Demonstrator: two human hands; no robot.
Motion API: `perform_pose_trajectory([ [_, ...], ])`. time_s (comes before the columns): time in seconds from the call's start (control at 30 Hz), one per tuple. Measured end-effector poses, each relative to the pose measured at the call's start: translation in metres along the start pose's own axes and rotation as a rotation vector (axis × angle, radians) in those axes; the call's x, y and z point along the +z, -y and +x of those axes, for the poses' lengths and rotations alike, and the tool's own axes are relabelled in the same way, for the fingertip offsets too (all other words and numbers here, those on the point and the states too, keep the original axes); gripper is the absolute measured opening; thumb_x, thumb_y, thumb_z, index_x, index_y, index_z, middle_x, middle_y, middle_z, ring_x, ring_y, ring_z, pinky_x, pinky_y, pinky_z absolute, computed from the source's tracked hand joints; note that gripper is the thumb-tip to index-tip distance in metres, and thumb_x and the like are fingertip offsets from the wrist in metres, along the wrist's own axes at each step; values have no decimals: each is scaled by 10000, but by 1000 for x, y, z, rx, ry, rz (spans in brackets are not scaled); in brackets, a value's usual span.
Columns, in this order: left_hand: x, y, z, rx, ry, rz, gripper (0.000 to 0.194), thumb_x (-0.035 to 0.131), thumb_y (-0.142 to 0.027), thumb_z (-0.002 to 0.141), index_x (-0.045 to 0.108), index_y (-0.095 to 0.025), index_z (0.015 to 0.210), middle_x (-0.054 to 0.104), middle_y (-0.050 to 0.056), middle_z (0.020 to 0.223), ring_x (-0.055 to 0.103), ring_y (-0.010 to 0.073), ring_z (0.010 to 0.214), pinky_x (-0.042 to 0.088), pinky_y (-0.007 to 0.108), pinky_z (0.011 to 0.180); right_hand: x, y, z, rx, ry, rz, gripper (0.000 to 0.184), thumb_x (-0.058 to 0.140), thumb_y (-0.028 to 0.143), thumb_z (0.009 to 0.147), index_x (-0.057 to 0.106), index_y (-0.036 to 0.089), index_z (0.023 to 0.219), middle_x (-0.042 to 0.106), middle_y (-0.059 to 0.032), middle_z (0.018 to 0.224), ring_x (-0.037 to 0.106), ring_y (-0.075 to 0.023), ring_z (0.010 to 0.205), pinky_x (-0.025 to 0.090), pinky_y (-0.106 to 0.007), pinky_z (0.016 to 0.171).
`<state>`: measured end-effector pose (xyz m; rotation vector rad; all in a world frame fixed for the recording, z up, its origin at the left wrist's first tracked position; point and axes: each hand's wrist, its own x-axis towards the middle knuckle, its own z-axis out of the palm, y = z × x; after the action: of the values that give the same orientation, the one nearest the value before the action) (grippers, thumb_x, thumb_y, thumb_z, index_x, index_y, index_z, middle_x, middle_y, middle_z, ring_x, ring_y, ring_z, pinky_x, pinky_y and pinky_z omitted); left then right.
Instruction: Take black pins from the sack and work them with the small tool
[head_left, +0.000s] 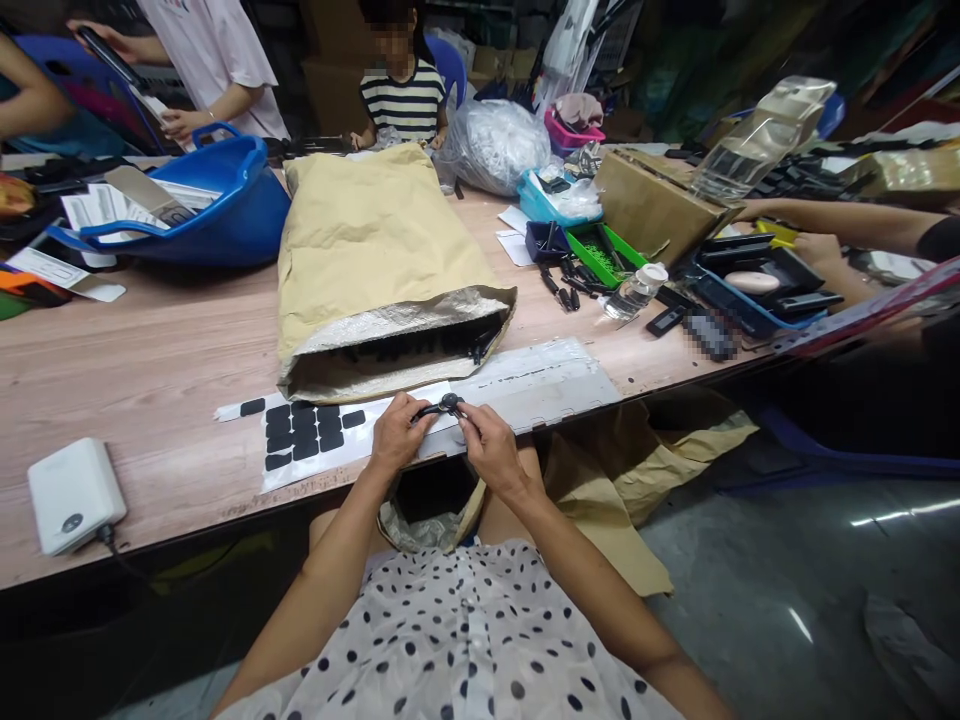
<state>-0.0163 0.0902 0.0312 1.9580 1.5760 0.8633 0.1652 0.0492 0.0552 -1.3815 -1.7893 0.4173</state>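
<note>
Between my two hands is a small black part with a round knob-like head [450, 402]; its exact kind I cannot make out. My left hand [400, 432] pinches its left, rod-like side. The fingers of my right hand [491, 445] close on its right side. Just left of my left hand lies a white sheet [360, 440] bearing several black rounded-square stickers [304, 430]. Under and right of my hands is a flat grey cardboard strip [555, 380]. Beyond them a tan paper sack [375, 230] lies with its mouth facing me, dark pieces inside.
At left are a white power bank [75, 495] with a cable and a blue basin [217, 215]. Right of the sack stand a green tray [600, 250], a clear bottle [637, 292] and a cardboard box [652, 205]. Another open sack [431, 535] sits at my lap. Other people work around the table.
</note>
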Motion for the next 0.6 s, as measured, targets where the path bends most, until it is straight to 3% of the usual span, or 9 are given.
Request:
perform_pose_trajectory([
  [0.4,4,4,0,-3,-23,-31,149,651,-288,856,745,-267,969,626,0,862,617,174,813,487,271,716,2,7,0,-42,-11,-61,341,436,212,989,699,202,1206,698,-80,937,670,-199,864,551,-285,790],
  [0.6,1,3,0,-60,-30,-73,228,668,-217,799,693,-247,1024,635,-12,865,617,177,820,497,281,739,15,13,-1,-82,43,-54,339,449,201,979,700,212,1207,703,-73,938,671,-190,869,551,-273,785],
])
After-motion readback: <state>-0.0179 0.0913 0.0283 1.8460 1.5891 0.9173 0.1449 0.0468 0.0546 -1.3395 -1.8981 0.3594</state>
